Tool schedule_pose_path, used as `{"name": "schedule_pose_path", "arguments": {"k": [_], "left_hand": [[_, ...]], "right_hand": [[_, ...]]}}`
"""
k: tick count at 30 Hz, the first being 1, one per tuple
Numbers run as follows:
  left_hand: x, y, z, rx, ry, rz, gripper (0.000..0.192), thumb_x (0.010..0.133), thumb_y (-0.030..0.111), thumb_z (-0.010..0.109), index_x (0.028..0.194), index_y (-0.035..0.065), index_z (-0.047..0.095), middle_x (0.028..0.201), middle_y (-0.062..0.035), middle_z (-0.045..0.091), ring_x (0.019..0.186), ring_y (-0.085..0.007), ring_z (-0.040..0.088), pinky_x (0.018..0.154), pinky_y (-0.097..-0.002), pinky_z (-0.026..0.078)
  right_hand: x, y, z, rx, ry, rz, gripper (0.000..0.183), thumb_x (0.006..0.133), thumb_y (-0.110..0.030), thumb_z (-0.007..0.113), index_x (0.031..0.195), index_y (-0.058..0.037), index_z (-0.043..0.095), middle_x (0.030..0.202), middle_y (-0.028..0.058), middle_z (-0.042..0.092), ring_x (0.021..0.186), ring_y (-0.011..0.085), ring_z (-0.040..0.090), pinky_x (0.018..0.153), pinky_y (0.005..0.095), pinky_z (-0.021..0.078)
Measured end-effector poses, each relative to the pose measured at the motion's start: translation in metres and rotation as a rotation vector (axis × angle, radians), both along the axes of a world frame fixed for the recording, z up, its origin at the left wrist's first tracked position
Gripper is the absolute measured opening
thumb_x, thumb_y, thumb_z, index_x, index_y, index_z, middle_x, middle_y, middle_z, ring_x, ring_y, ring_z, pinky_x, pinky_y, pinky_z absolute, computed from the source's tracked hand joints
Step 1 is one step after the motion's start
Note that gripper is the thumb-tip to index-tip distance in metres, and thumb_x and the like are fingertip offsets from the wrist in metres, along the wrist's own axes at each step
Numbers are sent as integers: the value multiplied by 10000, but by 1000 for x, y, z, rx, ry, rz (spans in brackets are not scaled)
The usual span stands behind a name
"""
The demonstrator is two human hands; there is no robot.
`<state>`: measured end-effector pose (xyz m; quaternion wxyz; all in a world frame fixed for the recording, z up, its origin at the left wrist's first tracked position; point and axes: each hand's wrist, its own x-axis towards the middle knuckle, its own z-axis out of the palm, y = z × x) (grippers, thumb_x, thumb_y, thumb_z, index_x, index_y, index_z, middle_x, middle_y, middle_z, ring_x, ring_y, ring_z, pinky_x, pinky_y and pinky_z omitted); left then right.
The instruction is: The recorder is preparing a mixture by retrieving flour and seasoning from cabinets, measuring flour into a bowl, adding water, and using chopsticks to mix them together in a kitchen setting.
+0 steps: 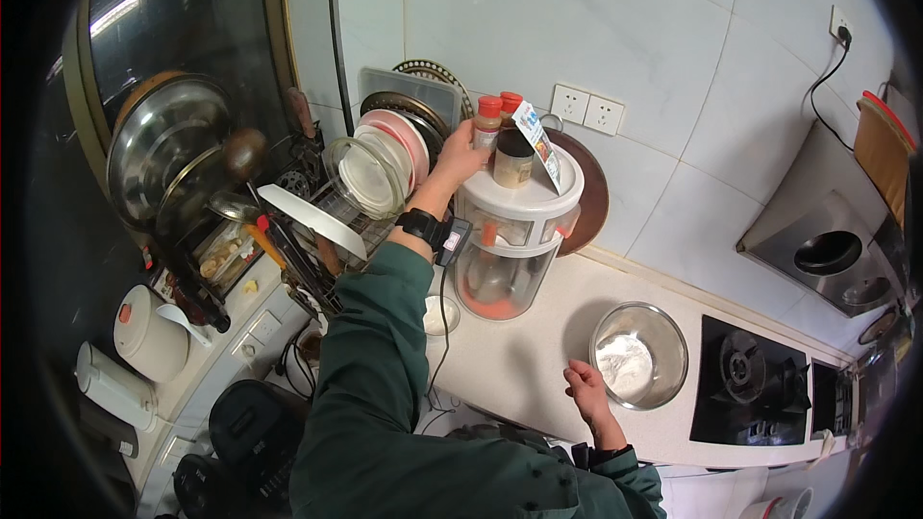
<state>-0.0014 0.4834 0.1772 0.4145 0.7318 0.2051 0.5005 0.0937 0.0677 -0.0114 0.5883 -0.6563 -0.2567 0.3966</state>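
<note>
My left hand (460,153) reaches forward to the top of a tall clear container with a white lid (479,191). Its fingers are around a red-capped seasoning bottle (487,122) on that lid. Close by stand a second red-capped bottle (510,101), a dark-lidded jar of pale powder (513,167) and a leaning printed packet (539,148). My right hand (588,389) is beside the near left rim of a steel bowl (678,364). Its fingers are curled in, with nothing visible in them. White powder (624,367), like flour, lies inside the bowl.
A small bowl (441,315) sits left of the container on the pale counter (505,360). A gas hob (750,382) lies right of the steel bowl. Plates (371,166) and a knife (314,220) fill the rack at left. A cable (445,331) hangs from my left wrist.
</note>
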Motion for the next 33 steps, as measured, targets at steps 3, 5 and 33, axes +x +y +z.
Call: {"name": "schedule_pose_path", "arguments": {"k": [3, 5, 33], "left_hand": [[-9, -25, 16, 3, 138, 119, 503, 646, 112, 674, 1102, -5, 498, 1071, -169, 568, 987, -260, 557, 839, -326, 422], [-12, -25, 12, -23, 72, 123, 470, 623, 120, 701, 1041, -7, 527, 1028, -168, 583, 953, -256, 569, 819, -326, 431], [-27, -17, 37, -180, -250, -311, 507, 772, 163, 535, 1224, -13, 388, 1140, -132, 493, 1049, -201, 472, 922, -303, 346]], "right_hand": [[1, -2, -3, -4, 12, -18, 170, 821, -137, 569, 957, -37, 592, 673, -57, 492, 563, 38, 434, 506, 202, 385], [-3, 1, -3, -14, 18, -29, 164, 821, -135, 569, 951, -38, 593, 669, -56, 491, 562, 38, 432, 505, 203, 383], [-21, 9, -10, -31, -74, 157, 169, 828, -158, 569, 946, -39, 587, 706, -60, 492, 619, 53, 449, 557, 227, 408]]}}
